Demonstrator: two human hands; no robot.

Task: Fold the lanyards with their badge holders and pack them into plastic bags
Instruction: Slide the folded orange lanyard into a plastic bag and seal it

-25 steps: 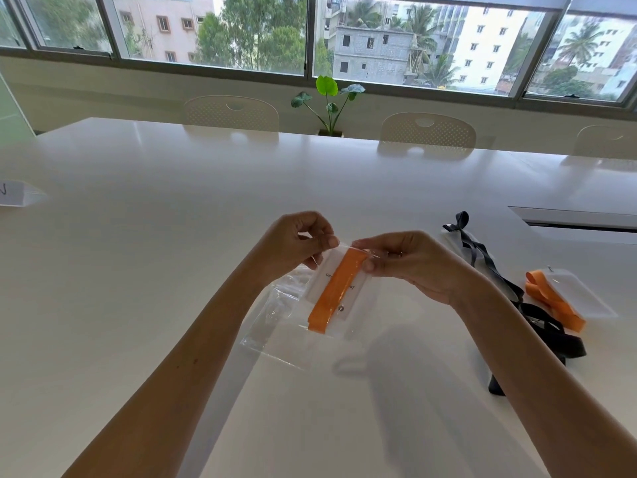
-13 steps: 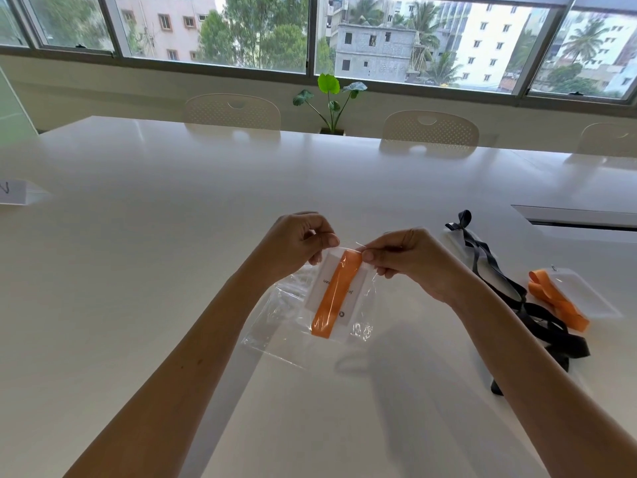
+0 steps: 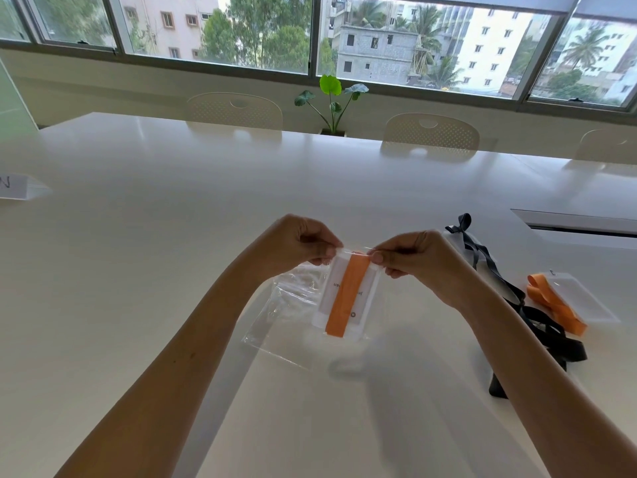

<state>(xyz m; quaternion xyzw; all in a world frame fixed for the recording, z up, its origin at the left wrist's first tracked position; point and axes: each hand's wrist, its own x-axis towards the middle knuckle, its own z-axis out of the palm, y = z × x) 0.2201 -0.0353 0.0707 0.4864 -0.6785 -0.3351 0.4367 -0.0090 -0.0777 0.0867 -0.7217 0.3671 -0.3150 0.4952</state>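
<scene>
While both hands hover above a white desk, the left hand and right hand each pinch a top corner of a clear plastic bag holding a badge holder wrapped in an orange lanyard. Another clear bag lies beneath; 1 black lanyard and 1 orange lanyard with holder rest to the right.
</scene>
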